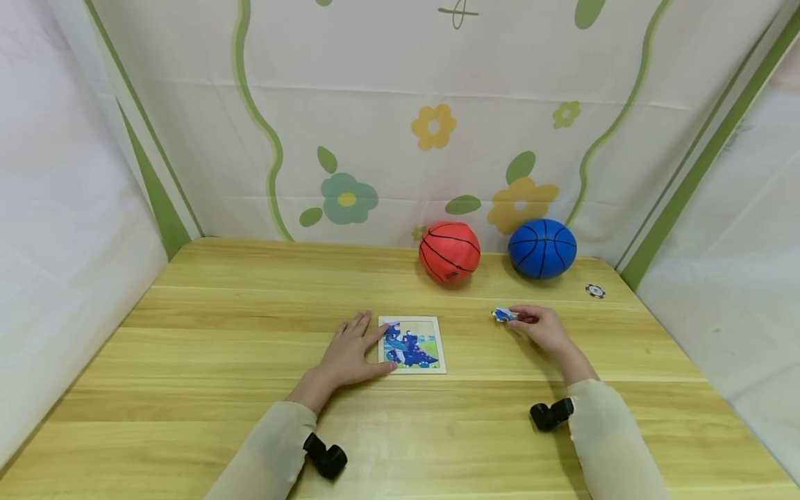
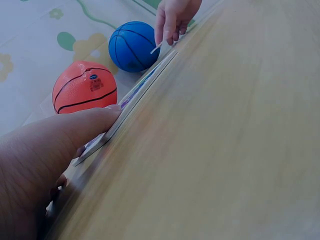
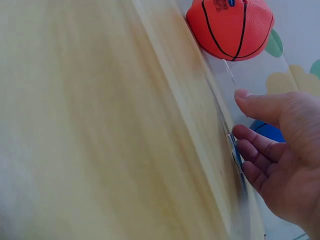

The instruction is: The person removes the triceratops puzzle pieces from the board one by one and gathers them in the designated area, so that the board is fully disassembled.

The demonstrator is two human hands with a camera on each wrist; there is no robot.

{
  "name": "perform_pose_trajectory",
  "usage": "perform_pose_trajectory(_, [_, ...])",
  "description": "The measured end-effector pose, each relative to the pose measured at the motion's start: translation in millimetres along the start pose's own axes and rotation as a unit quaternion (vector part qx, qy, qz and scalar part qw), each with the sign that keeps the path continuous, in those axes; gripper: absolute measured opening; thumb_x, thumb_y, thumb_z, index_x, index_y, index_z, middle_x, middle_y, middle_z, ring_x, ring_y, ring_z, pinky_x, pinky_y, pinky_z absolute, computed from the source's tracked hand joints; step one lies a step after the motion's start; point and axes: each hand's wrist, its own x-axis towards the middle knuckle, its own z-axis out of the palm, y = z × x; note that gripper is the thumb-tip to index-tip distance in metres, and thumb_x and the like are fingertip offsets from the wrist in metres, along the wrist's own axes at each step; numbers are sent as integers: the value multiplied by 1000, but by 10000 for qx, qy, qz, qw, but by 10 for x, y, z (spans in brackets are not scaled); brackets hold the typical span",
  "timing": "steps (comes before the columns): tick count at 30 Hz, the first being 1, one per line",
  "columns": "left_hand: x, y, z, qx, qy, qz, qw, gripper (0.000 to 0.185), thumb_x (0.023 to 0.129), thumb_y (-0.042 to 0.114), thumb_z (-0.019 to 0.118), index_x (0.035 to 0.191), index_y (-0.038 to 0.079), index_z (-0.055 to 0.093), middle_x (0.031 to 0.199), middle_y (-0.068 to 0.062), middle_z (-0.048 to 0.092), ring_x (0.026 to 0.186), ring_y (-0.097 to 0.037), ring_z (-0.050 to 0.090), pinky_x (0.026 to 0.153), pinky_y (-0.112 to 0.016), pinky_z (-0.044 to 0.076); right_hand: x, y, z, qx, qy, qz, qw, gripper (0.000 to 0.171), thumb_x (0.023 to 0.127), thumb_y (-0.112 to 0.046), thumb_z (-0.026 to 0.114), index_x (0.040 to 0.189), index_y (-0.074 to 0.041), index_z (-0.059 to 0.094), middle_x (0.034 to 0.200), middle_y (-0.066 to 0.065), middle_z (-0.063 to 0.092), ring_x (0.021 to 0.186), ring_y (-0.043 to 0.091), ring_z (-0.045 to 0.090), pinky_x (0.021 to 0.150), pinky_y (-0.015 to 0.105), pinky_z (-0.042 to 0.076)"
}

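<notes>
Head cam, looking down at a wooden table (image 1: 219,333). Left hand (image 1: 350,354) sits lower center of the frame, flat on the tabletop w/ fingers straight and spread a bit, fingertips resting on the left edge of a small puzzle board (image 1: 414,345). Board has a blue dino-ish pic on it and lies flat, just right of that hand.

Right hand (image 1: 542,326) is right of center, well apart from the board. It's pinching a little blue-and-white puzzle piece (image 1: 502,314) btw thumb and fingertips; the piece pokes out to the left of the hand and is down at or just above the tabletop, can't tell if it's touching.

Back of the table, upper center-right: orange ball (image 1: 449,251) and blue ball (image 1: 542,248) side by side, near each other but not touching, both up by the flowery backdrop (image 1: 375,104). Small black-and-white round thing (image 1: 595,291) lies near the table's right edge, below the blue ball.

Left wrist cam: thumb of the left hand (image 2: 60,137) pressed vs the board's edge (image 2: 140,97), both balls behind it, other hand at the top w/ the piece (image 2: 156,48).

Right wrist cam: pretty blurry, fingers (image 3: 255,150) curled on the piece (image 3: 235,152) seen edge-on, orange ball (image 3: 230,27) at the top of the frame.
</notes>
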Motion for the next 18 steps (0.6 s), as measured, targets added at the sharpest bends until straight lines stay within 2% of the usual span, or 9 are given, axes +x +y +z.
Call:
perform_pose_trajectory(4, [-5,4,-5,-7,4,4,10000,79,72,65,46,134,18,33,140,-17,16,128,-28,7,100,-45,5,10,68,43,-27,69,-42,10000,34,78,-16,65,108,-1,59,94,14,55,80,23,46,67,32,39])
perform_pose_trajectory(9, [-4,3,-6,-29,-9,19,10000,79,73,65,46,134,18,33,140,-17,16,128,-28,7,100,-45,5,18,109,101,-204,152,-206,9995,33,76,-17,66,105,-2,61,89,12,52,79,22,41,67,33,35])
perform_pose_trajectory(18, [-4,5,-2,6,-2,33,10000,79,73,65,46,135,18,32,140,-17,16,128,-28,7,100,-46,5,10,119,122,-348,144,-364,9986,32,77,-15,66,105,-1,61,98,14,52,87,24,43,73,36,34])
